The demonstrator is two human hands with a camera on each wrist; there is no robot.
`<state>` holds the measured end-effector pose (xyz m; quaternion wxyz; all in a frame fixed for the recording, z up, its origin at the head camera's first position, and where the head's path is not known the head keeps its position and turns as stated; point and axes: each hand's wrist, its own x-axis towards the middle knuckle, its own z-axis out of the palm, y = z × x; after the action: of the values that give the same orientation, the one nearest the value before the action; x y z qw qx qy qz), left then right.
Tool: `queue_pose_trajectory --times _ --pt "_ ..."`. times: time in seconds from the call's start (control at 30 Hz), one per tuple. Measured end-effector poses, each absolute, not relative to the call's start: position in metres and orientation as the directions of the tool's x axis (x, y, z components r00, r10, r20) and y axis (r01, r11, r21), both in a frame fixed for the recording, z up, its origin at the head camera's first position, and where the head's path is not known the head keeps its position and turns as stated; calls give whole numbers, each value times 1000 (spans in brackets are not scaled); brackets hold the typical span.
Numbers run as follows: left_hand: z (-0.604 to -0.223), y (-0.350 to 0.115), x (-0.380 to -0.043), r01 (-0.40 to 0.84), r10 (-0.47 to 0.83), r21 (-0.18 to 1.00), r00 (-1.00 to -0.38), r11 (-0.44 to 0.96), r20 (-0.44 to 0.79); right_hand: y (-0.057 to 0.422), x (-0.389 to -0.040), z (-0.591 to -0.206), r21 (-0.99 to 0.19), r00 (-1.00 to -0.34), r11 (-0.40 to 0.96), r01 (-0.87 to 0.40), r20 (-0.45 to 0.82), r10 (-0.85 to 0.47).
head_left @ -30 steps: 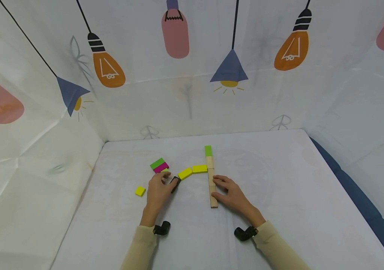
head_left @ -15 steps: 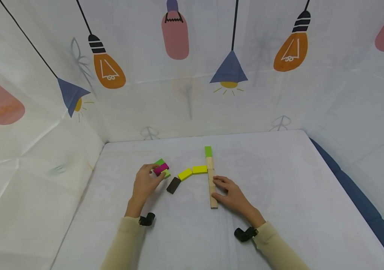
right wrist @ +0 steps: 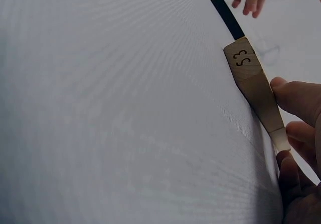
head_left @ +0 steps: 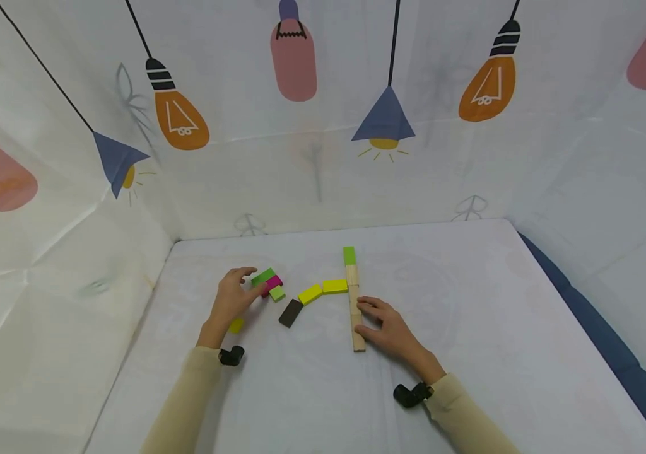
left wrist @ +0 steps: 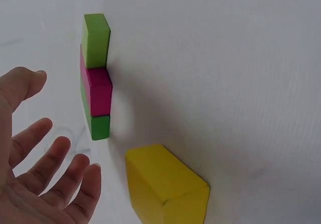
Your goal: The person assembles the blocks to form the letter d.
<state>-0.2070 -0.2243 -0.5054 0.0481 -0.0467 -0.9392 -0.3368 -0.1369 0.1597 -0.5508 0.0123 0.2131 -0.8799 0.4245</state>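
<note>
My left hand (head_left: 231,301) hovers with spread fingers beside a small cluster of blocks: a green block (head_left: 263,276), a magenta block (head_left: 274,281) and a light green block (head_left: 277,293). In the left wrist view nothing lies between its thumb and fingers, and a loose yellow block (left wrist: 163,174) lies nearby. My right hand (head_left: 389,326) rests its thumb and fingertips along the right side of a straight row of plain wooden blocks (head_left: 359,340). A green block (head_left: 349,255) tops that row. One wooden block end (right wrist: 246,61) reads "53" in the right wrist view.
Two yellow blocks (head_left: 310,294) form a bent line running left from the wooden row. A dark brown block (head_left: 291,313) continues it at the lower left. All lie on a white-covered table (head_left: 470,302), with a patterned sheet (head_left: 317,164) behind.
My left hand let go of the dark block, pinched the magenta block, then released it and drew back left with fingers spread. The right hand stayed at the wooden row.
</note>
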Motion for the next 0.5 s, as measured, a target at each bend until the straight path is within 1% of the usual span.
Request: queue_pose_trajectory --times 0.2,0.5 --pt "-509 -228 -218 54 35 649 -999 759 42 160 -136 -550 -753 -915 547 -365 183 -359" --pt "-513 -226 -226 23 26 637 -1000 771 4 161 -136 -553 -738 -909 553 -388 205 -364"
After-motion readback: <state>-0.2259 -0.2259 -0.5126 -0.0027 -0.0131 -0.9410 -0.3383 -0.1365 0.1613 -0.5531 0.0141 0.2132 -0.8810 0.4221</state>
